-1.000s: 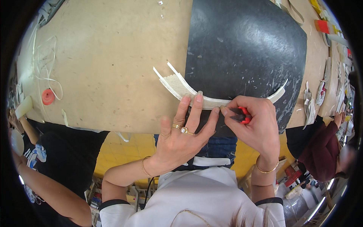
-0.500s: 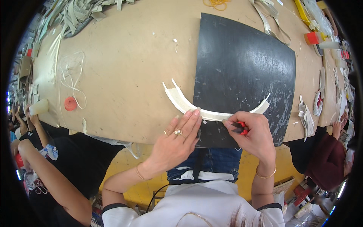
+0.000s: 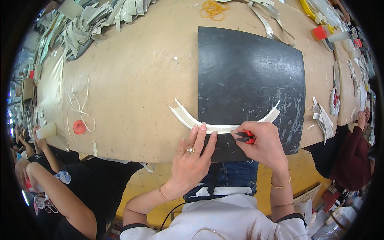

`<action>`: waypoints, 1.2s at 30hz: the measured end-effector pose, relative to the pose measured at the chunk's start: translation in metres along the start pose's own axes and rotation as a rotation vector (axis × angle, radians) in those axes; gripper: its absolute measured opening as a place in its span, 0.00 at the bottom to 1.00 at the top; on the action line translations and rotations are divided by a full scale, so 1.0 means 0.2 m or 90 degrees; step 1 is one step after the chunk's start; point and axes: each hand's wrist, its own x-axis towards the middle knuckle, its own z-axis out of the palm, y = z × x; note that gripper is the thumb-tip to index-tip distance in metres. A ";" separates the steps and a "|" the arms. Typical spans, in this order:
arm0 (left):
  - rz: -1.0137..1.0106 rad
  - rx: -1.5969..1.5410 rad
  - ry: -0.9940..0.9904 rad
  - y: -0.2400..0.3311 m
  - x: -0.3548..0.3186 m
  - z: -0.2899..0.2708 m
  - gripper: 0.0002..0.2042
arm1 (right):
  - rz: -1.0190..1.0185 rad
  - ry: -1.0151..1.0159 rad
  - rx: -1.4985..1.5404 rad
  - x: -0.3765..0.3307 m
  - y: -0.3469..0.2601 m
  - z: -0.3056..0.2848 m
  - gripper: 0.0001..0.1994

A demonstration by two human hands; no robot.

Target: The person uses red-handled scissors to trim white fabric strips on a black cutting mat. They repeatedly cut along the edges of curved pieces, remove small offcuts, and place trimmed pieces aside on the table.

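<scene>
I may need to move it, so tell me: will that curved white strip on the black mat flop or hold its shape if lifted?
The curved white strip looks thin and flat, so it would probably droop when lifted. It seems light: the left hand pins it with fingers alone. Lying flat on the black mat, it shouldn't roll.

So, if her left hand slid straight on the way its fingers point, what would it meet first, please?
The left hand points up the table, fingertips already on the curved cream strip. Beyond that it would likely meet the black mat, though the angle is hard to judge.
</scene>
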 end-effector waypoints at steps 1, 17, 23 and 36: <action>0.000 0.013 0.002 0.01 0.00 0.00 0.29 | 0.002 -0.003 -0.005 0.00 0.00 0.00 0.05; -0.098 -0.144 0.034 0.09 0.00 0.03 0.29 | 0.055 -0.002 -0.079 -0.02 -0.09 0.01 0.05; -0.042 -0.071 0.042 0.11 0.00 0.06 0.28 | -0.031 -0.001 -0.151 -0.11 -0.17 0.04 0.07; -0.074 -0.081 0.064 0.12 0.02 0.05 0.29 | -0.054 0.028 -0.131 -0.08 -0.06 -0.01 0.07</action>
